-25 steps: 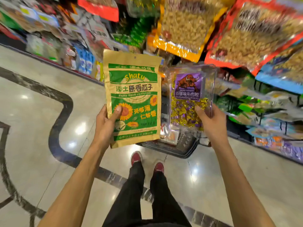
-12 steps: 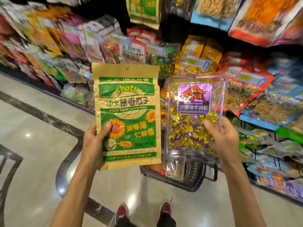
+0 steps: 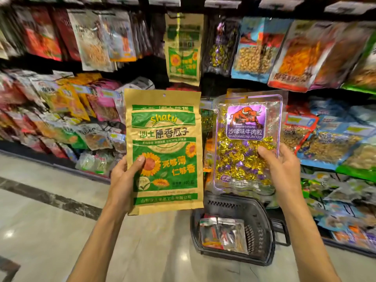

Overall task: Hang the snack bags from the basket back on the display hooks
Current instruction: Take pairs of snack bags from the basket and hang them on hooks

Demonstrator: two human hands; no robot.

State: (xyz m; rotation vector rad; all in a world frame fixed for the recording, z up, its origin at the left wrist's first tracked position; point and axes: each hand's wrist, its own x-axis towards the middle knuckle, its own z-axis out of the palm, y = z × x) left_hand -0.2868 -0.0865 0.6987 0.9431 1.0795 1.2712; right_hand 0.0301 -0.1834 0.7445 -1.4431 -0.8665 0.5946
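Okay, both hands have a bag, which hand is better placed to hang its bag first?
Probably the left hand. Its sunflower seed bag sits almost straight below the matching bag on the hook, punched hole on top. The right hand's candy bag sits slightly right of its match.

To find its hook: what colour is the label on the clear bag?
Purple, with a red-orange bull, on the clear bag in the right hand; head view.

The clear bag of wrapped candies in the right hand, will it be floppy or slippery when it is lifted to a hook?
The clear candy bag looks glossy, so probably slippery; the right hand pinches one edge. Its loose candies sit low, so it likely sags and feels bottom-heavy.
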